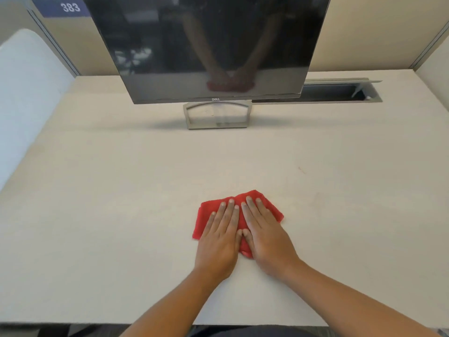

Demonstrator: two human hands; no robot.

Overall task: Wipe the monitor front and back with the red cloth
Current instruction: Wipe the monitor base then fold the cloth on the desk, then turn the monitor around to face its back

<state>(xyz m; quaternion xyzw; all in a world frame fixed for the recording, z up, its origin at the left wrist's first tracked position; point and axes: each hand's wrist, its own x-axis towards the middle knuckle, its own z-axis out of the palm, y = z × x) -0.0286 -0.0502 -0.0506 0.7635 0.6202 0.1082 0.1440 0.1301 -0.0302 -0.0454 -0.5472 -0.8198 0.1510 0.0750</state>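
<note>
A red cloth lies folded on the pale desk near its front edge. My left hand rests flat on the cloth's left half, fingers straight. My right hand lies flat on its right half, thumbs of both hands touching. The dark monitor stands at the back of the desk on a grey open-frame stand. Its screen is off and mirrors my arms and the cloth. The monitor's back is hidden.
A cable slot with a raised grey lid sits in the desk behind the monitor's right side. Beige partition walls enclose the back and sides. A label reading 383 hangs at the top left. A white rounded panel stands at the left.
</note>
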